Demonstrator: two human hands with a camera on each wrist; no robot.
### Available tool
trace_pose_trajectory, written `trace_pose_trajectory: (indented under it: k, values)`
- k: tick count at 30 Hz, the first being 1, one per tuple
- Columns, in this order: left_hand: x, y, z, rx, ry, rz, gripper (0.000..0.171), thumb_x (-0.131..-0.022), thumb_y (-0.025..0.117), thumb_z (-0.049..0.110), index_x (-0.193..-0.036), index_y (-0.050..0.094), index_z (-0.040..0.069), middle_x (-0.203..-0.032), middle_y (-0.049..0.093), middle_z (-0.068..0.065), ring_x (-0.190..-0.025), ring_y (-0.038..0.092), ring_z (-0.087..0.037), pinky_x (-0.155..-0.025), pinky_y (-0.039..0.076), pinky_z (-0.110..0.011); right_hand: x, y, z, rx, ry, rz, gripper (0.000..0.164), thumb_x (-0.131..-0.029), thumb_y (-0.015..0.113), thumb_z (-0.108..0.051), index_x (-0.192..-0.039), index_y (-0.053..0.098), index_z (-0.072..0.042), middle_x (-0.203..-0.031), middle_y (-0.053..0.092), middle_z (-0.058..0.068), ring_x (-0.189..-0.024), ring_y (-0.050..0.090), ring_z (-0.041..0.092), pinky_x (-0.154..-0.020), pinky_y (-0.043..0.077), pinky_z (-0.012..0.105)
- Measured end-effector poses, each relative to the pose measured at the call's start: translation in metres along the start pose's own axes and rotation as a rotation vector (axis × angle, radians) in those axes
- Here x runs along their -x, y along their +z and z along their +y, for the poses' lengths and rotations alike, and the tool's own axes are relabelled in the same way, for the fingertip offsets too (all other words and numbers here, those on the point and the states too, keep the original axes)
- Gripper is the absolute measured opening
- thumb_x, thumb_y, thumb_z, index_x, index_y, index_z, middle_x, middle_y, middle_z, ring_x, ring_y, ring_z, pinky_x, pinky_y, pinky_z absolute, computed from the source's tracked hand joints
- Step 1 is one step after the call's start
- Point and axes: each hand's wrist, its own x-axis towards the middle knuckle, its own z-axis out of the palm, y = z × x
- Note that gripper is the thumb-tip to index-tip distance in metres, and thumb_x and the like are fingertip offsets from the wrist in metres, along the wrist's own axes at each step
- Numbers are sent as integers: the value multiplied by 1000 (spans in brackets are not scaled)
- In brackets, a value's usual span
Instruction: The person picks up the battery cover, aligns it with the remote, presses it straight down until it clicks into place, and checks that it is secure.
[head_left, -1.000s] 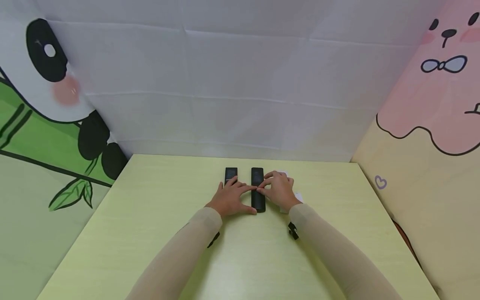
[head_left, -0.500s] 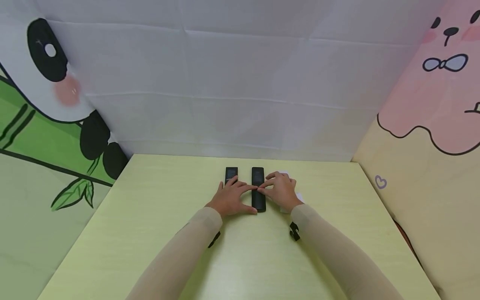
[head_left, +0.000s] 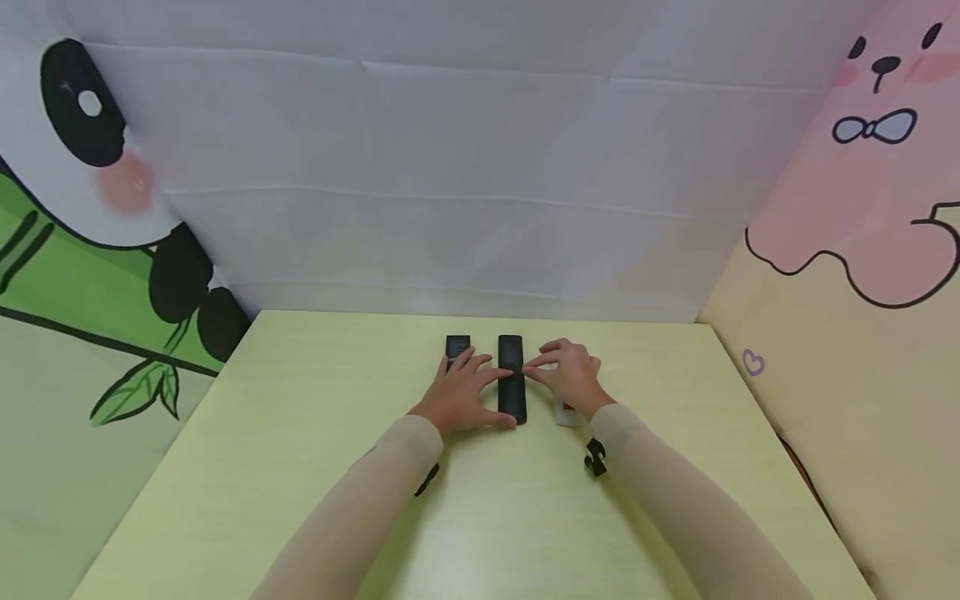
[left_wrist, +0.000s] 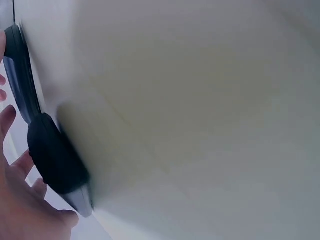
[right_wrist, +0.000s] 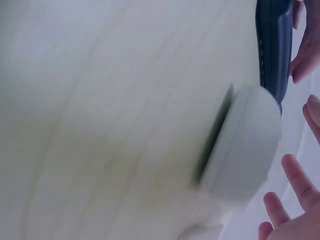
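Observation:
A black remote control [head_left: 512, 396] lies lengthwise on the table between my hands. My left hand [head_left: 461, 396] spreads its fingers over the gap between it and a second black remote [head_left: 457, 342]. The left index fingertip overlaps the middle remote's face, and the thumb tip lies by its near end. Beside that remote's right edge, my right hand [head_left: 572, 375] keeps its fingertips close together in the head view. A pale remote-like device [right_wrist: 245, 145] stands out in the right wrist view; in the head view the right hand mostly hides it, leaving its near end visible.
Another pale object [right_wrist: 201, 232] shows at the bottom edge of the right wrist view. The light wooden table [head_left: 360, 358] ends at a white back cloth [head_left: 465, 167]. Walls with cartoon drawings flank both sides.
My right hand has drawn slightly right, away from the middle remote, uncovering more of the pale device's near end. My left hand stays in place. The head view has shifted slightly.

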Motion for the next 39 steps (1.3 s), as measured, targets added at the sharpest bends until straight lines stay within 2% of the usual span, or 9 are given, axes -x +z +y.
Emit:
trace_pose_trajectory:
  k: [10, 20, 26, 33, 39]
  values:
    - [-14, 9, 12, 0, 45, 23, 94, -92, 86, 83, -172, 60, 42, -191, 44, -5, -188, 20, -40, -148, 15, -82, 3, -18, 19, 5, 39, 16, 24, -109, 88, -38, -122, 96, -19, -159, 75, 14, -156, 63, 48, -123, 35, 77]
    - [-17, 10, 25, -1, 37, 11, 94, -92, 86, 83, -174, 59, 44, -192, 42, -5, -188, 19, -41, -148, 13, -81, 6, -33, 39, 14, 75, 15, 31, -110, 87, -40, -128, 94, -15, -159, 74, 16, -158, 61, 47, -123, 35, 76]
    - [-20, 12, 35, -9, 29, 15, 94, -92, 87, 83, -173, 60, 43, -191, 44, -7, -187, 21, -42, -148, 15, -80, 9, -47, 58, 42, 96, 12, 28, -111, 85, -36, -128, 93, -15, -158, 73, 18, -156, 61, 50, -120, 34, 75]
    - [-26, 19, 42, -42, 13, 20, 94, -92, 85, 85, -174, 58, 45, -190, 45, -7, -186, 22, -44, -148, 15, -82, 12, -57, 77, 100, 155, -32, 25, -114, 80, -33, -125, 94, -15, -158, 73, 20, -156, 60, 52, -118, 36, 76]
    - [-34, 26, 44, -55, 19, 15, 94, -93, 85, 84, -174, 58, 44, -190, 45, -8, -185, 24, -46, -147, 18, -83, 12, -58, 85, 113, 200, -74, 24, -114, 80, -33, -124, 94, -16, -162, 71, 20, -158, 57, 53, -120, 34, 74]
